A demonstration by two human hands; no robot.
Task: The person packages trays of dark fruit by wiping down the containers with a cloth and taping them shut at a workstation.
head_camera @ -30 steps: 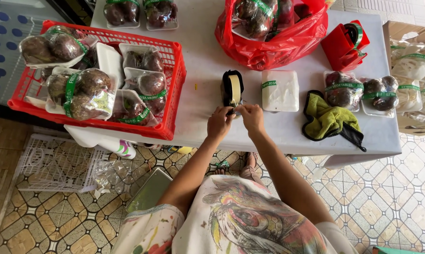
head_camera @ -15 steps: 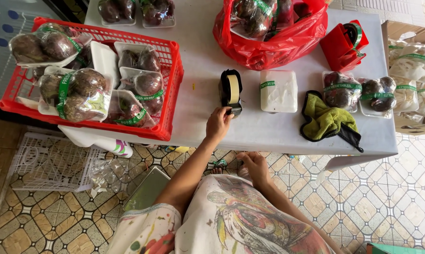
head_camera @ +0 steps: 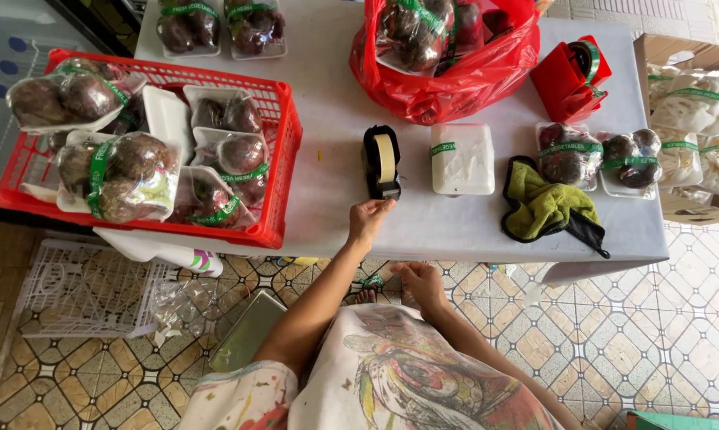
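My left hand reaches onto the white table, its fingertips touching the base of a black tape dispenser with a pale roll. My right hand hangs below the table edge near my lap, fingers curled; nothing shows in it. A white foam tray with a green band lies just right of the dispenser.
A red crate with several wrapped trays of dark round fruit stands at left. At the back sits a red plastic bag of fruit, with a red tape dispenser beside it. A yellow-green cloth, wrapped trays, a cardboard box lie right.
Both hands were together at the dispenser. My right hand has dropped below the table edge to my lap, while my left stays at the dispenser's base.
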